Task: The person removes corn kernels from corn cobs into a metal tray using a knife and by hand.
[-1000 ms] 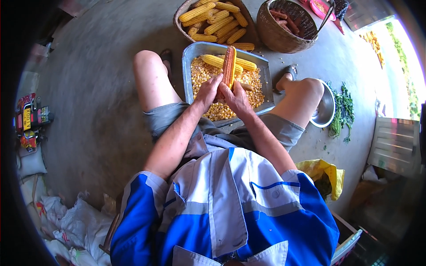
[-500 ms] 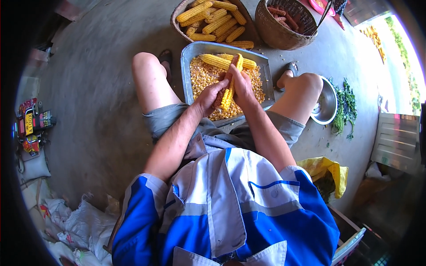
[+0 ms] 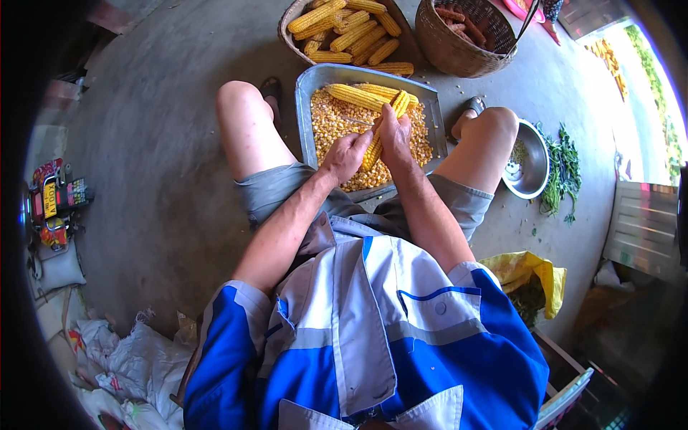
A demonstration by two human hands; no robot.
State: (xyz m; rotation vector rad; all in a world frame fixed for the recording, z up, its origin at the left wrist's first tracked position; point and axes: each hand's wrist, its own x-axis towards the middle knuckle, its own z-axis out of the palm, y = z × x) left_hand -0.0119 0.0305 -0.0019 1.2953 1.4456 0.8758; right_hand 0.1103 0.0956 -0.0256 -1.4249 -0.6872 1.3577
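Both hands grip one yellow corn cob over a rectangular metal tray that sits between my knees. My left hand wraps the cob's lower end, and my right hand closes around its middle. The cob slants up to the right, its top end poking out past my right hand. Loose yellow kernels cover the tray's floor, and two whole cobs lie along its far side.
A woven basket of yellow cobs stands beyond the tray, beside a round wicker basket holding reddish stripped cobs. A metal bowl and green leaves lie at right, a yellow bag near my right hip, white sacks at lower left.
A reddish stripped cob was upright in my hands one second ago; now both hands hold a yellow cob with kernels, slanted up to the right.
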